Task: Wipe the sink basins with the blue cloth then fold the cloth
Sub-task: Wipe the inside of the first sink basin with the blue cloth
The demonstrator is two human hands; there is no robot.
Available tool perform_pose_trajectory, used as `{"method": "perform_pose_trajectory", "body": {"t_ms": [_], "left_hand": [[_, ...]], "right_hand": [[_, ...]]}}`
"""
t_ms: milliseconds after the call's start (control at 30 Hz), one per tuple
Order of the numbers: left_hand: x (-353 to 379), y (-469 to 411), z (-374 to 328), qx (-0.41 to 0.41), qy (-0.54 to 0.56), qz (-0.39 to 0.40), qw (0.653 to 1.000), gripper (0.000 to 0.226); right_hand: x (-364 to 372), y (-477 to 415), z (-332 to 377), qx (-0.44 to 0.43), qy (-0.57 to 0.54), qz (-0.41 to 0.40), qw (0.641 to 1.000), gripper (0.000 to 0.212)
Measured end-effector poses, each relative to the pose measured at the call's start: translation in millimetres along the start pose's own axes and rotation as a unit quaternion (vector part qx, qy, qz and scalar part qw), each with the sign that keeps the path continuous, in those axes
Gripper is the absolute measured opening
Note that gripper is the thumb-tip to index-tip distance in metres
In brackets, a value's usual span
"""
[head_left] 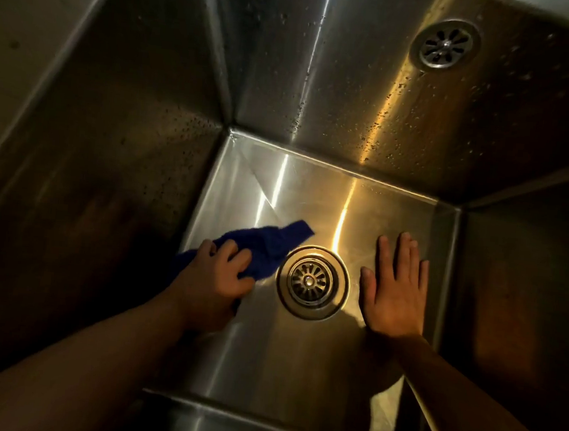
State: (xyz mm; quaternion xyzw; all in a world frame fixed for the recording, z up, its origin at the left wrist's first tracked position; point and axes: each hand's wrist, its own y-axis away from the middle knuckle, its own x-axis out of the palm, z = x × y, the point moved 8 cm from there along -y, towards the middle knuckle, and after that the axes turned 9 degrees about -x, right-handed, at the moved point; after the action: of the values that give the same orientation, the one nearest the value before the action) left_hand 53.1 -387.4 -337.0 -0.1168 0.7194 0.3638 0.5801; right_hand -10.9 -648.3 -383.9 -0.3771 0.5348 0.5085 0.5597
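Note:
I look down into a deep stainless steel sink basin (312, 197). My left hand (217, 274) is shut on the bunched blue cloth (270, 245), pressing it on the basin floor just left of the round drain strainer (311, 281). One end of the cloth trails up and to the right, toward the drain's top edge. My right hand (395, 293) lies flat and open on the floor right of the drain, fingers pointing away from me.
The far wall (356, 84) is speckled with water drops and mirrors the drain as a reflection (444, 43). Steep steel walls close in on the left (94, 130) and right (529, 271). The basin's near edge (241, 417) runs below my forearms.

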Motion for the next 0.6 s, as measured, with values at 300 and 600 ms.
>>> {"method": "perform_pose_trajectory", "body": {"t_ms": [300,600], "left_hand": [[56.1,46.8,-39.5,0.112,-0.066,0.19,0.973,0.036],[46.7,75.0,-65.6,0.148,0.025,0.332,0.931,0.025]], "right_hand": [[-1.7,-1.4,-2.1,0.0,-0.011,0.007,1.0,0.062],[-1.5,-2.9,-3.4,-0.006,-0.036,0.011,0.999,0.064]]}}
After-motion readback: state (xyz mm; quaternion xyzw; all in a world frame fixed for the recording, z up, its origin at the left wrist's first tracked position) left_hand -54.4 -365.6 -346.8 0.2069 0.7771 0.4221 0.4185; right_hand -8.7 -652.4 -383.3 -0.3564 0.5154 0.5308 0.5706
